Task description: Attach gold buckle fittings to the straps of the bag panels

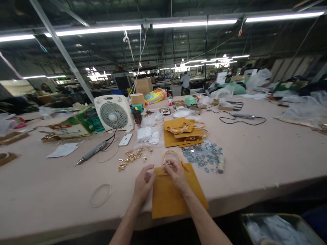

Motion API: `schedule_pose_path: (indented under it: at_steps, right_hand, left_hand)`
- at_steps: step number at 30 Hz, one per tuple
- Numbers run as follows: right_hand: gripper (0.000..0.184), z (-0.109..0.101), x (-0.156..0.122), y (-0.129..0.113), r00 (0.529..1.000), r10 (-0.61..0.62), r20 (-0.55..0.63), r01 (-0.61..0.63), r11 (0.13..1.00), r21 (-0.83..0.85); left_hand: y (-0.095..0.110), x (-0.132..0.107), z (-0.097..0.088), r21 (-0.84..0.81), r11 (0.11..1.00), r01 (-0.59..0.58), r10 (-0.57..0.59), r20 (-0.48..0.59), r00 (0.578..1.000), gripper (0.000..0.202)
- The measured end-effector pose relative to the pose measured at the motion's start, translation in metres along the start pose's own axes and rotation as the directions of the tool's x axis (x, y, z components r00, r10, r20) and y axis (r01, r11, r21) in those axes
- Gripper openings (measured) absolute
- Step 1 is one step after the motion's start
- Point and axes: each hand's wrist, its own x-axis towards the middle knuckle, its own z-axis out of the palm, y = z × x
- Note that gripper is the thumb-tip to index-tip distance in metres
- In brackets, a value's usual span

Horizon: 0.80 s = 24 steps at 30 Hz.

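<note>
A mustard-yellow leather bag panel (pixel 168 197) with a looped handle (pixel 171 154) lies at the near table edge. My right hand (pixel 177 175) rests on its top edge, fingers pinched at a small metal fitting by the handle. Beside it, at the panel's left corner, my left hand (pixel 143 182) is curled with fingertips close together; what they hold is too small to make out. Just beyond lie several gold metal clasps (pixel 131 157) and a scatter of small silver parts (pixel 203 154).
A stack of yellow panels (pixel 182 133), bags of white pieces (pixel 148 134), a white fan (pixel 114 114), a phone (pixel 125 139), a pen-like tool (pixel 92 153) and a clear ring (pixel 100 194) share the table. A bin (pixel 278 228) stands lower right. A person works far back.
</note>
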Motion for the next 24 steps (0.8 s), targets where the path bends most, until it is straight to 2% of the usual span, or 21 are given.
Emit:
schedule_pose_path:
  at_steps: [2,4,8,11,15,17,19,20,22,23,24]
  right_hand:
    - [0.045,-0.02,-0.001,-0.006,0.989,-0.033,-0.144,0.035,0.999,0.011]
    - [0.046,-0.043,-0.004,-0.01,0.972,-0.052,-0.228,0.042,0.998,-0.046]
    - [0.048,-0.076,-0.012,-0.01,0.977,-0.016,-0.211,-0.033,0.973,-0.229]
    - [0.049,-0.08,-0.017,-0.006,0.984,-0.01,-0.177,-0.039,0.963,-0.268]
    - [0.058,-0.076,-0.017,-0.004,0.98,-0.032,-0.195,-0.029,0.953,-0.301]
    - [0.059,-0.076,-0.016,-0.006,0.977,-0.03,-0.21,-0.035,0.954,-0.298]
    - [0.054,-0.076,-0.014,-0.007,0.974,-0.026,-0.226,-0.04,0.959,-0.281]
    - [0.052,-0.076,-0.013,-0.008,0.972,-0.028,-0.233,-0.037,0.962,-0.271]
    - [0.049,-0.074,-0.012,-0.01,0.971,-0.04,-0.235,-0.024,0.965,-0.263]
    - [0.048,-0.072,-0.012,-0.011,0.972,-0.046,-0.23,-0.018,0.963,-0.269]
    - [0.047,-0.07,-0.013,-0.011,0.974,-0.05,-0.22,-0.015,0.959,-0.284]
  left_hand:
    - [-0.002,-0.001,-0.001,0.021,1.0,0.022,-0.022,0.021,1.0,0.041]
    - [-0.001,-0.001,-0.002,0.036,0.999,-0.023,0.022,0.045,0.999,0.04]
    - [0.006,0.003,0.001,0.172,0.97,-0.172,0.147,0.147,0.978,0.052]
    - [0.014,0.01,0.014,0.284,0.944,-0.166,0.116,0.186,0.976,0.051]
    - [0.016,0.018,0.039,0.275,0.959,-0.073,0.059,0.057,0.997,0.029]
    - [0.012,0.021,0.046,0.223,0.972,-0.077,0.074,0.019,0.997,0.022]
    - [0.005,0.023,0.048,0.13,0.99,-0.048,0.056,-0.056,0.997,0.026]
    - [0.003,0.024,0.047,0.061,0.998,-0.003,0.01,-0.116,0.993,0.027]
    - [0.001,0.024,0.043,-0.156,0.979,0.133,-0.163,-0.195,0.967,0.023]
    - [0.003,0.024,0.041,-0.291,0.931,0.222,-0.274,-0.151,0.95,0.024]
    - [0.006,0.024,0.039,-0.421,0.846,0.328,-0.375,-0.032,0.926,0.03]
